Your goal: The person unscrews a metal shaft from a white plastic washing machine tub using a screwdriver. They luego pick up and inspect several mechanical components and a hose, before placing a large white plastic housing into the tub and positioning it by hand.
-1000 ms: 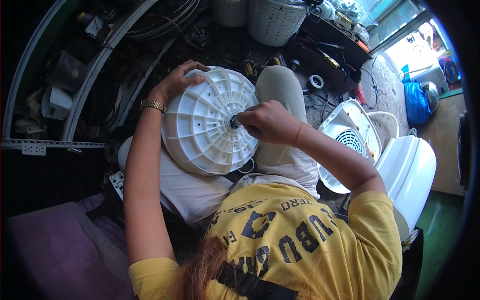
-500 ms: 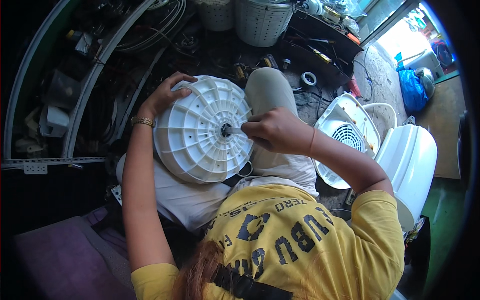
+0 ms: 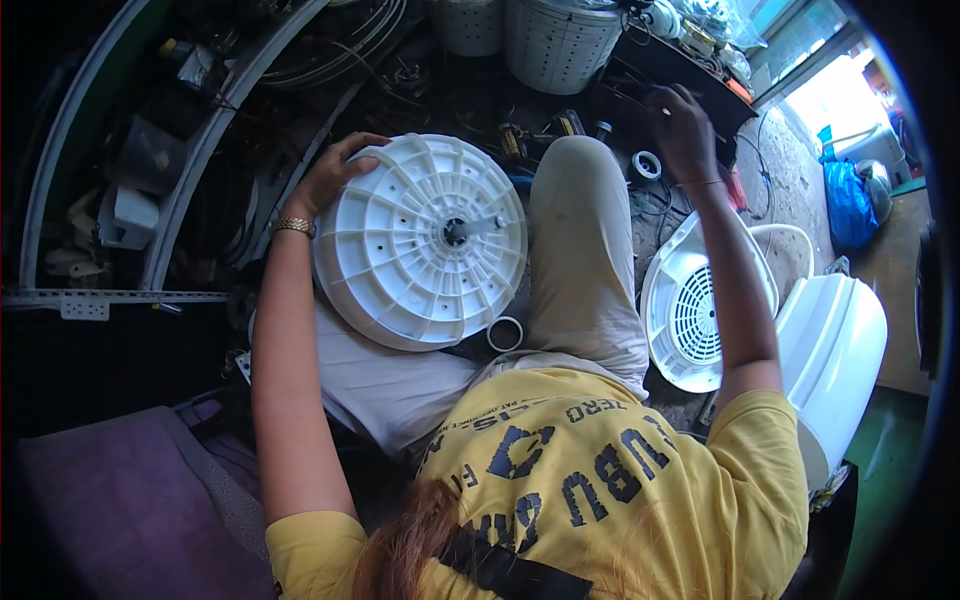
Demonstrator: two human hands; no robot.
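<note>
A white, round plastic tub (image 3: 385, 295) with ribs and a dark central hub rests bottom-up across my lap. From its hub sticks a short metal shaft (image 3: 485, 227). My left hand (image 3: 335, 172) grips the tub's far left rim, its thumb over the edge. Away from the tub, my right hand (image 3: 684, 135) is stretched out over a dark tool box (image 3: 640, 75) at the far right. Its fingers look bent but are dark and smeared, and whatever may be in them cannot be made out.
Right of my knee lie a white cover with a round grille (image 3: 690, 315) and a white appliance housing (image 3: 835, 350). A white ring (image 3: 505, 334) sits by the tub. Perforated white tubs (image 3: 560, 50) stand at the back. Metal-edged shelves (image 3: 190, 190) with parts line the left.
My right hand has let go at the tub's hub and moved far right over the tool box. The shaft now shows bare. My left hand keeps its hold on the rim.
</note>
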